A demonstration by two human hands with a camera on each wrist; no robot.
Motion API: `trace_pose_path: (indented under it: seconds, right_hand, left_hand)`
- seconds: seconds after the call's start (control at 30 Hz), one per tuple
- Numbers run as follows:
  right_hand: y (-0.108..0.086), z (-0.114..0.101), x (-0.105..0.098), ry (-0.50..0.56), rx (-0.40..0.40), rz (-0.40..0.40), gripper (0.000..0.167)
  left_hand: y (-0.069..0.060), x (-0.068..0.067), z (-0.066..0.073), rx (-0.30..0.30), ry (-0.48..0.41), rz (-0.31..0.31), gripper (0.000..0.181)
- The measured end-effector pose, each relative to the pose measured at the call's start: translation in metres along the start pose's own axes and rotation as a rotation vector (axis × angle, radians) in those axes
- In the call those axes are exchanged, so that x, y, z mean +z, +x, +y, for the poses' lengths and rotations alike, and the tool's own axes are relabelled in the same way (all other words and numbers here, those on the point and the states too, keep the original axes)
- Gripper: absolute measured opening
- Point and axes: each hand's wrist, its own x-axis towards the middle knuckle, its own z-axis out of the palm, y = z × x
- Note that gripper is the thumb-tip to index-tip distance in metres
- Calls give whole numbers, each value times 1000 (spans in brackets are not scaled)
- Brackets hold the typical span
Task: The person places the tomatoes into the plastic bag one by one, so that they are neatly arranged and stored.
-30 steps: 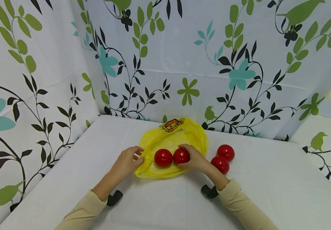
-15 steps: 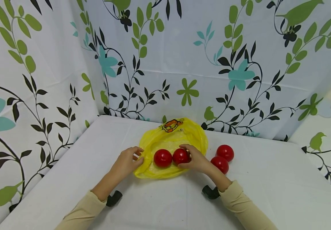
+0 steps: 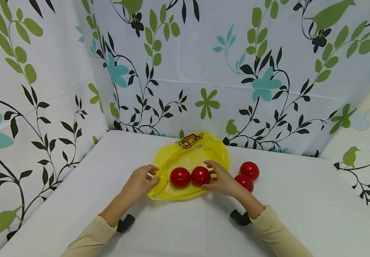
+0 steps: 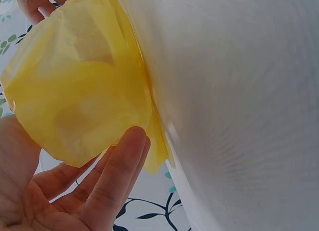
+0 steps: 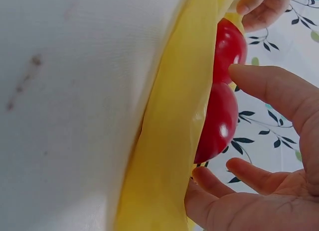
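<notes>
In the head view, my left hand [image 3: 141, 181] holds the left rim of the yellow bag [image 3: 168, 153] between thumb and fingers. The bag lies spread on the table [image 3: 294, 210], its mouth open; the left red ball [image 3: 180, 177] and the right red ball [image 3: 201, 176] sit inside it, side by side. My right hand [image 3: 221, 181] stands at the right side of the right red ball, fingers parted, grasping nothing; whether a fingertip brushes the ball I cannot tell. The far red ball [image 3: 249, 171] and the near red ball [image 3: 244, 182] lie on the table to the right of the bag. I judge the step in hand to be clearing the right hand: draw the fingers back to the right, slowly and evenly, so that the ball does not roll. In the left wrist view, the bag appears thin and slack at my fingers; hold it lightly but steadily, as a tug could shift both balls. In the right wrist view, the near wall of the bag partly screens both balls, and some fingers lie close to it; ease them free of the rim, lest they drag it.
</notes>
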Motion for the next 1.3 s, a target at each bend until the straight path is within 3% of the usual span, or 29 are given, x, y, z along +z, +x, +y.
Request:
trace_pose_path:
  seconds: [0.47,0.83,1.3]
  right_hand:
    - [-24,-6,-20,114,34,-4,79]
    - [-35,-1,-37,93,-26,58,71]
    - [-48,13,-59,59,-37,158,59]
  left_hand:
    - [0,1,0,3,-1,-2,33]
    - [1,0,-2,2,-4,-12,34]
    - [2,-1,-4,-2,-7,-13,34]
